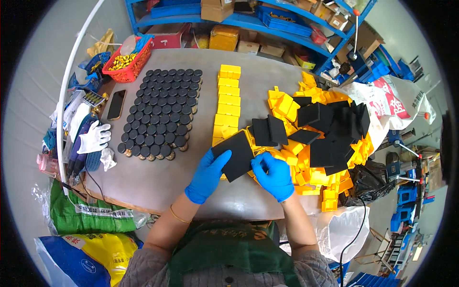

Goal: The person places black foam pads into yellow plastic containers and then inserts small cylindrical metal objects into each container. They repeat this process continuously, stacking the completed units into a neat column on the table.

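Observation:
A flat black foam-like sheet is tilted over the near middle of the table. My left hand, in a blue glove, grips its left edge with the thumb on top. At the sheet's lower right edge, my right hand, also gloved in blue, has its fingers closed in a pinch. Behind the sheet runs a column of yellow plastic boxes, whose near end it partly covers. To the right lie a heap of loose yellow boxes and more black sheets piled on them.
Rows of small black-capped jars stand left on the grey table. Beyond them are a phone, a red basket of small yellow pieces and a white glove. Blue shelving borders the far side; a white sack sits right.

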A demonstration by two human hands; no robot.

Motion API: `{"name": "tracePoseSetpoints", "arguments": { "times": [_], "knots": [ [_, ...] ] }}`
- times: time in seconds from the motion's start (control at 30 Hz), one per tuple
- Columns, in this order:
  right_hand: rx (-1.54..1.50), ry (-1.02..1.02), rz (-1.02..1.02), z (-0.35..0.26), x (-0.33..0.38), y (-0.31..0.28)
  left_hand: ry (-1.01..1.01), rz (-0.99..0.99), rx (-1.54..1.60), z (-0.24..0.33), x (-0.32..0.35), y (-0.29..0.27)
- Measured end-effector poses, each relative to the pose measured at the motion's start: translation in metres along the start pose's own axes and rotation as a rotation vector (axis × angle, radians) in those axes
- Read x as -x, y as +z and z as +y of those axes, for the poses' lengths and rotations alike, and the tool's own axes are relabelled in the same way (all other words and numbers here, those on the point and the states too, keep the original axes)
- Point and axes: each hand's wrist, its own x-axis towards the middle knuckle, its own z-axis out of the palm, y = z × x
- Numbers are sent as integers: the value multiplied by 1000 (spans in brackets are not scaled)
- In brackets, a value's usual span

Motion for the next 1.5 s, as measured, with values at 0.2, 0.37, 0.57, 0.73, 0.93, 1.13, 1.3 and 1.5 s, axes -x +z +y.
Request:
{"name": "tracePoseSetpoints", "arguments": {
  "times": [0.2,0.37,0.57,0.73,0.93,1.13,1.3,1.5],
  "knots": [
    [-444,-66,-25,-32,-31,-3,48,-87,-121,4,11,6],
    [-546,121,-235,-21,-29,-2,-37,-49,-62,5,8,4],
    [-280,-183,-525,-32,-49,-29,-123,37,36,6,6,0],
    [-229,-122,-566,-23,-61,-11,14,-131,-158,10,20,-3],
    [-294,-160,-683,-23,-79,39,16,29,-203,-1,44,-48],
    [94,-478,-302,-37,-100,145,-182,182,124,-1,73,-92],
    [311,-433,-320,-41,-104,182,-235,234,18,-9,81,-105],
    [-376,-240,-463,-46,-65,110,-91,180,-20,-6,71,-104]
  ]
}}
